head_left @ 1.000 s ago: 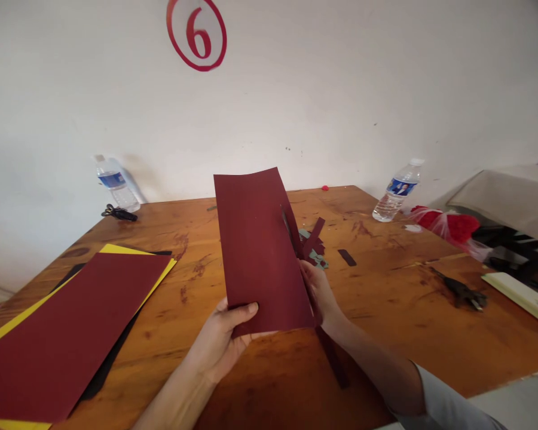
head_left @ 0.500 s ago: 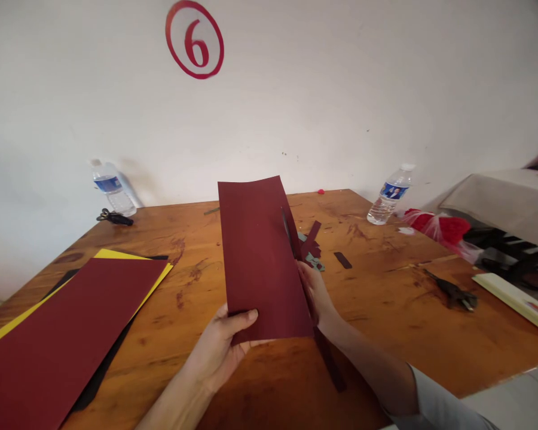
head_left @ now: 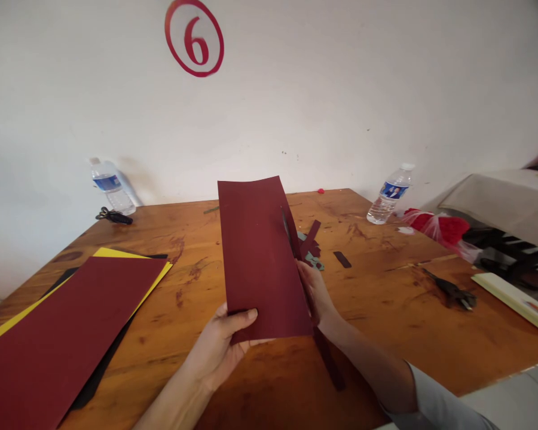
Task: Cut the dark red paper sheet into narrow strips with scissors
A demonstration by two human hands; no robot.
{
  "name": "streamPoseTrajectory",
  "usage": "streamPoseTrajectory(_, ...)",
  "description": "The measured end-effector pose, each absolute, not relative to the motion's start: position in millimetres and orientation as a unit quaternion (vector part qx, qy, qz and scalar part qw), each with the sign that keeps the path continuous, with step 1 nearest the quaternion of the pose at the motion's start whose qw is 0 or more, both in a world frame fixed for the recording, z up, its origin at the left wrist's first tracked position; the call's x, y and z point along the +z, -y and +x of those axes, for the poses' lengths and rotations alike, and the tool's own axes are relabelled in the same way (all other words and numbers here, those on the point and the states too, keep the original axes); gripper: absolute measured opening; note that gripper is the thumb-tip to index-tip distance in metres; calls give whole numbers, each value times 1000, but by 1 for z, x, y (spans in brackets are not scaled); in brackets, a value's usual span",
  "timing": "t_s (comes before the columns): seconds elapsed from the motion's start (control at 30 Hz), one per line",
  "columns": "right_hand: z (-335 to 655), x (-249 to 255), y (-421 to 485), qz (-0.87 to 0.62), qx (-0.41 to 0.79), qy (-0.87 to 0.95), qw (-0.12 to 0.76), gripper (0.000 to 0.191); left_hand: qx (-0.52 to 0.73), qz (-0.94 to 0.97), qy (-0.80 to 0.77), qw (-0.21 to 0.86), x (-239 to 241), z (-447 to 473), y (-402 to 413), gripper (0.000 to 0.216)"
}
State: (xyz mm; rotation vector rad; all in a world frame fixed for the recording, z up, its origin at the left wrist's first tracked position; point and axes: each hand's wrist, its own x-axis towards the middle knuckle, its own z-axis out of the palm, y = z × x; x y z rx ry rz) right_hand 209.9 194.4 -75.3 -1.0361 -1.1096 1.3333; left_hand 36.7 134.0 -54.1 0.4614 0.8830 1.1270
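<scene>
My left hand (head_left: 224, 346) pinches the bottom edge of a dark red paper sheet (head_left: 260, 257), which stands upright over the wooden table (head_left: 385, 310). At the sheet's right edge my right hand (head_left: 316, 292) is closed, largely hidden behind the paper. A thin grey blade (head_left: 287, 230), which looks like scissors, rises from that hand into a cut in the sheet. A narrow dark red strip (head_left: 329, 361) hangs from the right edge down to the table.
Large red, yellow and black sheets (head_left: 72, 322) lie stacked at the left. Paper scraps (head_left: 314, 251) lie behind the held sheet. Water bottles stand at the back left (head_left: 110, 186) and back right (head_left: 388, 196). Black scissors (head_left: 113, 216), a dark tool (head_left: 451, 291) and a red bag (head_left: 443, 228) lie about.
The view has tilted slightly down and to the right. Both hands and the sheet have barely moved over the table.
</scene>
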Motion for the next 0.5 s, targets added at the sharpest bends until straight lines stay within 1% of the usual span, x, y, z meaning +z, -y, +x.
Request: streamPoseTrajectory(0.5,210,-79,-196,-447,537,477,533,44,512,212,-405,728,-54,37,-135,66)
